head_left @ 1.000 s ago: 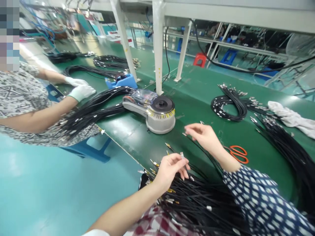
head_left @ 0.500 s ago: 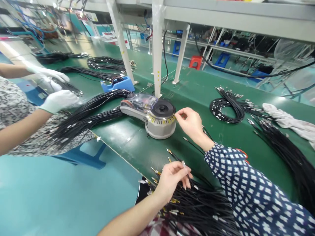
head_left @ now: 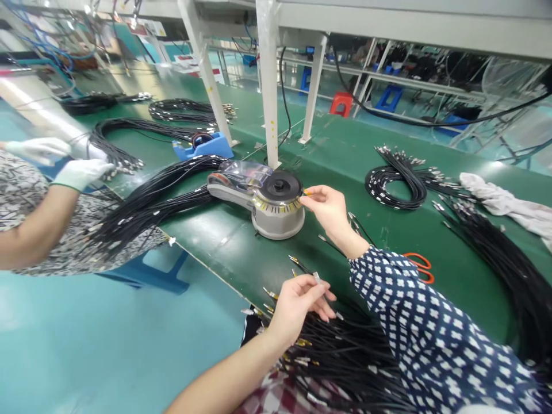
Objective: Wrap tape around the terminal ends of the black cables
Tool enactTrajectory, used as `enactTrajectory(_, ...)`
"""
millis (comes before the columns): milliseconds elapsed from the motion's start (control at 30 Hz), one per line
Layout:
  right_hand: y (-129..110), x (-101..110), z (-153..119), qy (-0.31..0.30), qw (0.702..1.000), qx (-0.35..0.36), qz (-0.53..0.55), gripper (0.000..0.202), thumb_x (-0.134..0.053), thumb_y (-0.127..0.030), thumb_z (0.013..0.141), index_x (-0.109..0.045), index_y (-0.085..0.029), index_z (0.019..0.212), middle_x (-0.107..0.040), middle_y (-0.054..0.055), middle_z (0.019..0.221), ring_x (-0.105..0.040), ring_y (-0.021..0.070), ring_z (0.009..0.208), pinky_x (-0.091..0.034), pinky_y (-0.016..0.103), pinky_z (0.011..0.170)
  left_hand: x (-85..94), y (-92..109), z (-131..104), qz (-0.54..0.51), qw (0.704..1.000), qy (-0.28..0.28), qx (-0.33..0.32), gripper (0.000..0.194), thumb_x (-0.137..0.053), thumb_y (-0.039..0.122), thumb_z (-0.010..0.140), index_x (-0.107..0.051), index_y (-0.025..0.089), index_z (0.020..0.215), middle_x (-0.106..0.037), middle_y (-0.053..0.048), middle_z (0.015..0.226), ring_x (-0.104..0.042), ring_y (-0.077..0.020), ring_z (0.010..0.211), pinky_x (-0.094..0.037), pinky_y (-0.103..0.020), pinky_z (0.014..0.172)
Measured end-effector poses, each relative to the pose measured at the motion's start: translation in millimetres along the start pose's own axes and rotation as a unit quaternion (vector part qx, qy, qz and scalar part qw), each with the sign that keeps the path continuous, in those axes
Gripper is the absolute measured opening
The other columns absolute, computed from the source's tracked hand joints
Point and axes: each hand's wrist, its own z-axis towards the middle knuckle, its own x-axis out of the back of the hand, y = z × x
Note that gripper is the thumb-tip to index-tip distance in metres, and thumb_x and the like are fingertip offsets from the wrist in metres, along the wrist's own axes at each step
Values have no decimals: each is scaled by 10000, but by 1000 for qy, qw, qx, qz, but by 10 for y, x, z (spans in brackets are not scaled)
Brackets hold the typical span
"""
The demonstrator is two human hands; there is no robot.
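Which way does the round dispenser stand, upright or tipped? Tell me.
Upright: the dispenser sits base-down on the green table, its black disc facing up.

Left hand [head_left: 299, 302]: pinches a silver metal plug [head_left: 317, 278] above loose black cables [head_left: 345, 351] heaped over the green-topped workbench's [head_left: 233, 244] front edge
Right hand [head_left: 325, 210]: fingertips on a small yellow tape strip [head_left: 306, 192] at the rim of a round grey tape dispenser [head_left: 278, 223]
Orange-handled scissors [head_left: 423, 267]: beside the patterned sleeve [head_left: 414, 305]
Coiled black cable bundle [head_left: 409, 178]: nearer the far edge
Co-worker's white-gloved hands [head_left: 81, 172]: by the front edge, farther left
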Motion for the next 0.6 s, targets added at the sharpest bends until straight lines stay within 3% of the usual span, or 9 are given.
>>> enactTrajectory(133,-152,268,-309,-22,993,106,-44,150,-706,-254,775,-715,-179,905,-709,24,818,-625,137,702,-497,283,690,-21,42,-23,4,1000,-5,-28,352,-810,347,750,-657,82,924,-733,-89,731,-709,-167,568,-553,-235,544)
enactTrajectory(233,-121,629,-700,-99,995,3,-4,205,-748,-323,773,-716,-179,914,-712,32,849,-628,145,737,-499,278,694,-39,77,-47,25,999,-29,-38,401,-779,303,788,-577,127,1086,-733,-56,709,-690,-161,518,-538,-229,499)
enactTrajectory(367,34,1020,-1239,-178,971,-153,36,237,-773,-398,764,-708,-176,811,-697,28,816,-608,146,754,-483,282,737,-69,98,-95,63,997,-44,-21,432,-739,269,824,-523,154,1180,-729,-37,696,-692,-174,497,-541,-233,471)
enactTrajectory(467,105,1114,-1474,-206,959,-190,32,263,-771,-425,764,-699,-173,784,-665,23,787,-573,143,716,-462,290,709,-87,103,-130,87,995,-52,-9,437,-718,249,841,-557,136,1232,-724,-36,699,-694,-169,498,-547,-231,469)
enactTrajectory(600,131,1096,-1532,-224,957,-181,24,283,-767,-436,757,-690,-163,759,-651,36,801,-557,148,698,-452,299,680,-98,99,-174,107,992,-68,-4,414,-691,223,867,-601,146,1264,-719,-29,709,-695,-157,506,-552,-227,476)
